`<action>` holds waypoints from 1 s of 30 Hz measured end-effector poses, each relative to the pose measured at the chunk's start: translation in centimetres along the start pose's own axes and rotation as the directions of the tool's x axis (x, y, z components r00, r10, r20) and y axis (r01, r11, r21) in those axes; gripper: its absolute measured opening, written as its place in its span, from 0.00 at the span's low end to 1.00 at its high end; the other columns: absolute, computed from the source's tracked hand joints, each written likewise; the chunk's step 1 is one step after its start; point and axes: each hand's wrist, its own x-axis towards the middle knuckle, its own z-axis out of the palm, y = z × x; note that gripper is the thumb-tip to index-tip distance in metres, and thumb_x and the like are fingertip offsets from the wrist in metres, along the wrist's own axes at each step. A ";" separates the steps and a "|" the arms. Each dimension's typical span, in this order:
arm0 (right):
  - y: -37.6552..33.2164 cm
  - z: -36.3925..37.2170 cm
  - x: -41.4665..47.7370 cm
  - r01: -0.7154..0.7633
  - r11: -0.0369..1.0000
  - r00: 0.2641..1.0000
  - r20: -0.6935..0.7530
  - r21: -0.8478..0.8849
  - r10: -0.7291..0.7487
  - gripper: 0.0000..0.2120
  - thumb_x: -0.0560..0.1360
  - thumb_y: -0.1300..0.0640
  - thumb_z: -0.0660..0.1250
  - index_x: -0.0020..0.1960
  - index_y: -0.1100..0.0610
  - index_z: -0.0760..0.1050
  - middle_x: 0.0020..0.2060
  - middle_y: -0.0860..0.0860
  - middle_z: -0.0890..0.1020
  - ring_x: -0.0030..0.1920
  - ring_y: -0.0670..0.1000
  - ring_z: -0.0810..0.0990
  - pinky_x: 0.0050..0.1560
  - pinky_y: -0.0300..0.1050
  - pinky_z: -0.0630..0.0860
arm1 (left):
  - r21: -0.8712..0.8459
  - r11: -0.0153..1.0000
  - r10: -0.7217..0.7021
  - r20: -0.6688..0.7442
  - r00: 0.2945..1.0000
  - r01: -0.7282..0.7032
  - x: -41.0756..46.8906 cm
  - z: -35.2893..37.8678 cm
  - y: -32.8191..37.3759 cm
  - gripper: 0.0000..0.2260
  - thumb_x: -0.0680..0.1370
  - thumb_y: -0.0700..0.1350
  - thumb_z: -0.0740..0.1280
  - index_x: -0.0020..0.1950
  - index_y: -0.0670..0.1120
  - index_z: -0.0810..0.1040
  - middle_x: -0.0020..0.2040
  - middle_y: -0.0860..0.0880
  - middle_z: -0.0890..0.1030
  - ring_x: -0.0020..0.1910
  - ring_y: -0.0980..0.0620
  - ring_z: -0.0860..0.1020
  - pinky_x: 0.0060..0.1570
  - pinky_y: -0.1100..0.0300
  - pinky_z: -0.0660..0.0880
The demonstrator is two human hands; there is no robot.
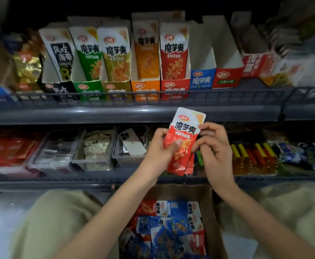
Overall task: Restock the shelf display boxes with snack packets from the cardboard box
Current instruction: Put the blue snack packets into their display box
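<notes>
As the left hand (160, 148) and right hand (215, 146) grip red snack packets (183, 139) below the red display box (175, 86), the slick stack could slide apart.

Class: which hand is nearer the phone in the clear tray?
Left. The left hand is just right of the phone; the right hand lies farther right, beyond the red snack packet.

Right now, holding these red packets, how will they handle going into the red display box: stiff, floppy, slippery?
Probably floppy: the red packets crinkle where the left hand holds them. Likely slippery: the film looks glossy and two overlap at the bottom. In the red display box they may lean on those already standing there.
</notes>
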 end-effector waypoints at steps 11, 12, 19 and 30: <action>-1.1 0.8 1.6 -0.459 0.848 0.882 0.023 0.266 0.470 0.12 0.81 0.54 0.56 0.64 0.50 0.61 0.55 0.49 0.76 0.49 0.42 0.79 0.39 0.30 0.77 | 0.270 0.930 0.260 -0.009 0.965 -0.249 -0.3 2.4 0.7 0.24 0.79 0.45 0.64 0.73 0.54 0.61 0.53 0.65 0.73 0.51 0.68 0.74 0.49 0.70 0.74; -1.4 0.8 1.6 -0.429 0.868 0.900 0.034 0.251 0.435 0.12 0.81 0.54 0.56 0.64 0.49 0.59 0.53 0.46 0.75 0.48 0.40 0.79 0.38 0.29 0.75 | 0.287 0.914 0.303 -0.007 0.953 -0.289 -0.3 2.3 0.7 0.23 0.79 0.45 0.64 0.72 0.54 0.62 0.53 0.66 0.72 0.52 0.70 0.74 0.50 0.71 0.74; -3.8 0.4 3.9 -0.210 0.932 0.967 0.201 0.294 0.154 0.22 0.75 0.53 0.62 0.64 0.46 0.57 0.60 0.50 0.74 0.59 0.45 0.77 0.51 0.38 0.77 | 0.508 0.681 0.592 0.041 0.805 -0.527 0.1 0.1 2.3 0.25 0.80 0.50 0.59 0.75 0.57 0.53 0.68 0.54 0.64 0.57 0.66 0.69 0.52 0.65 0.74; -6.9 1.7 12.4 0.248 0.943 0.967 -0.113 0.224 -0.227 0.13 0.78 0.63 0.63 0.57 0.49 0.64 0.52 0.43 0.74 0.55 0.37 0.75 0.55 0.32 0.71 | 0.796 0.435 0.734 -0.044 0.677 -0.420 5.6 -3.2 3.5 0.41 0.77 0.48 0.66 0.76 0.50 0.37 0.72 0.39 0.63 0.69 0.43 0.65 0.65 0.49 0.66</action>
